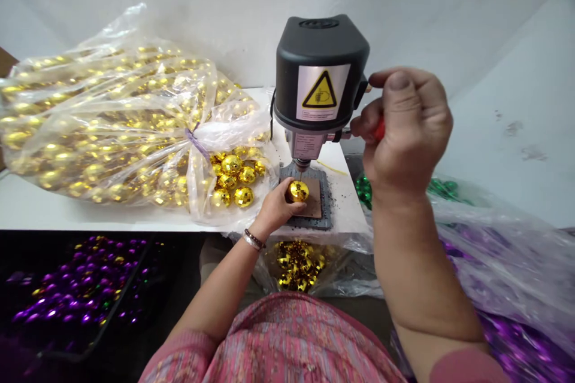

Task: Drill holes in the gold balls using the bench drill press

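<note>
My left hand (279, 206) grips a shiny gold faceted ball (299, 191) between thumb and fingers. The ball sits on a brown board (315, 206) over the grey base (326, 215) of a small black drill press (321, 42), directly below its bit. Whether the bit touches the ball is hard to tell. At the right side of the machine, my right hand (406, 119) is closed around the red-knobbed feed handle (380, 130), most of which the fingers hide. Its index finger reaches towards the side of the motor housing.
Left of the press lies a large tied clear bag (99, 125) of gold balls, with loose gold balls (231, 164) at its mouth. Below the table edge hangs an open bag of gold balls (299, 266). Purple balls (85, 275) fill a dark bin; purple and green ones lie right.
</note>
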The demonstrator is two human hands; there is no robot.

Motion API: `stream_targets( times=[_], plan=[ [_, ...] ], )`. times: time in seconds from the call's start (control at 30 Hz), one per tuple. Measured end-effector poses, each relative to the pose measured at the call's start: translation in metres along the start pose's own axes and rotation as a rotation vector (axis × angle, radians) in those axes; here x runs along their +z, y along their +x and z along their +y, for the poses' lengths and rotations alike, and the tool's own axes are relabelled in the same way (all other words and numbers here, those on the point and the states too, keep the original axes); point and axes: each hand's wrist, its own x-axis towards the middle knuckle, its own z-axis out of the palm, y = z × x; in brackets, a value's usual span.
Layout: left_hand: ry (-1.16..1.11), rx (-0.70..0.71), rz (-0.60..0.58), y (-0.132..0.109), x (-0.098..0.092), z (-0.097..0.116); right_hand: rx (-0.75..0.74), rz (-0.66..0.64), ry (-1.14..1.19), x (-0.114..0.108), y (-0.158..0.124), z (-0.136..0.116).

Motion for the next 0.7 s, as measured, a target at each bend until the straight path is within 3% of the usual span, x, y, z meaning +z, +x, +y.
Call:
stream_targets(
  times=[0.1,0.3,0.7],
  plan=[
    [-0.04,0.035,0.043,-0.021,-0.002,-0.001,0.027,-0.011,-0.001,0.004,0.012,-0.003],
    [-0.08,0.028,0.049,-0.058,-0.007,-0.004,-0.004,0.038,-0.035,0.005,0.009,0.003],
    [-0.115,0.079,-0.027,-0.098,-0.014,0.002,-0.042,0.065,-0.035,0.002,0.011,0.018]
  ],
)
